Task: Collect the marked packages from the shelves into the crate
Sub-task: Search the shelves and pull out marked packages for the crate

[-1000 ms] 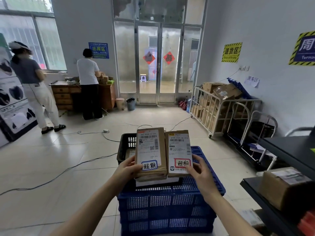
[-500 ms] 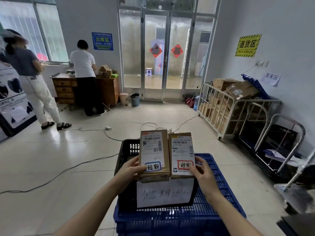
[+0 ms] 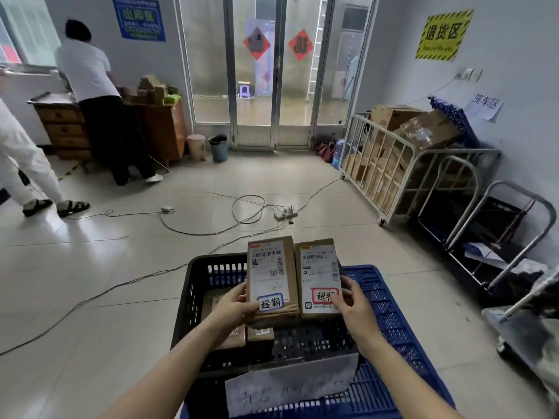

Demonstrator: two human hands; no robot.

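A: Item one?
B: Left hand (image 3: 231, 306), fingers closed around the lower left edge of a brown cardboard package (image 3: 271, 279). Shipping label on its face, with a blue-bordered sticker (image 3: 270, 303) bearing handwritten characters.

A: Item two?
B: Right hand (image 3: 355, 308), gripping the lower right corner of a second cardboard package (image 3: 319, 278). Same kind of label, but a red-bordered sticker (image 3: 324, 295), partly covered by the fingers.

A: Position of both?
B: Held upright, side by side and touching, above the open black crate (image 3: 193, 297).

A: Crate contents?
B: At least two smaller brown parcels (image 3: 260, 338) on the bottom, partly hidden by the left forearm. A white paper sign (image 3: 290, 388) with faint handwriting hangs on the near wall.

A: Under it?
B: A blue crate (image 3: 390, 322), showing on the right side.

A: Surroundings?
B: Tiled floor with loose cables (image 3: 211, 228); a metal cage trolley (image 3: 402, 173) of cartons at right; glass doors (image 3: 272, 71) ahead; two people at left, one at a wooden desk (image 3: 157, 125).
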